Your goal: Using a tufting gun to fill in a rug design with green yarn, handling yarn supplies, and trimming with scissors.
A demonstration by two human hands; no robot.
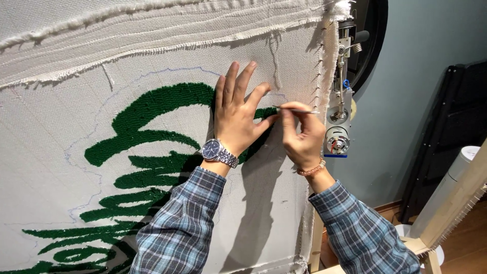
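A pale woven cloth (61,127) is stretched upright on a frame, with green tufted yarn shapes (152,109) and thin blue outlines on it. My left hand (236,114) lies flat on the cloth over the green yarn, fingers spread, a blue-faced steel wristwatch (218,151) on its wrist. My right hand (302,134), with a bead bracelet, pinches a thin metal tool (294,109) whose tip meets the cloth beside my left thumb. Both sleeves are blue plaid.
A tufting machine (340,101) with a small motor hangs at the frame's right edge, next to my right hand. Wooden frame legs (456,198) stand at the lower right, with a white tube (456,172), dark panels and a grey-blue wall behind.
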